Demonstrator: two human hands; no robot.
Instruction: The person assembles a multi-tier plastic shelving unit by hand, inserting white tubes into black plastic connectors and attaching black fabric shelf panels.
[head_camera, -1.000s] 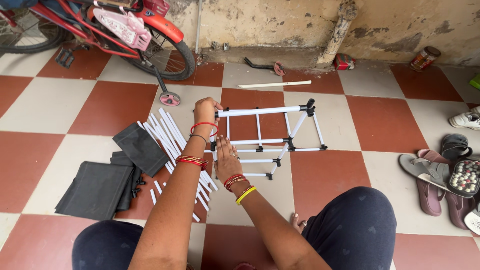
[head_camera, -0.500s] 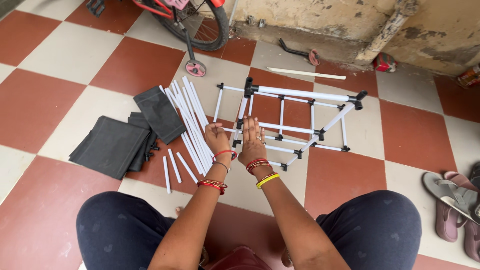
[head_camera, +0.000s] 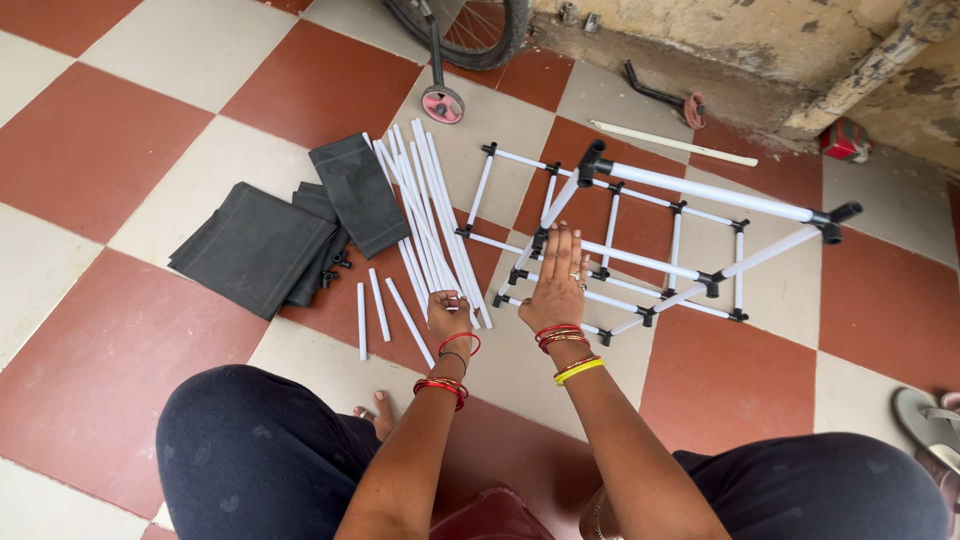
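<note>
**Both hands on the white tube rack**

My knees in dark blue trousers sit closest, spread over the red and cream checked tile floor, with my bare toes showing between them. My left hand, wrist ringed with red bangles, rests at the near end of the loose bundle of long white plastic tubes; the fingers are curled down onto the tube ends, though I cannot tell whether they close round one. Just left of it lie three short white tubes on their own. My right hand, with red and yellow bangles on the wrist, lies flat, fingers stretched and slightly spread, pressing on the near corner of the half-built rack of white tubes and black plastic corner joints. The rack stands on the floor straight ahead and to the right, its thick top bar lifted above the lower rungs.

Further left, folded dark grey fabric panels lie touching the tube bundle. Beyond them are a bicycle wheel with a small pink stabiliser wheel, and a single thin white rod near the rough wall.
</note>
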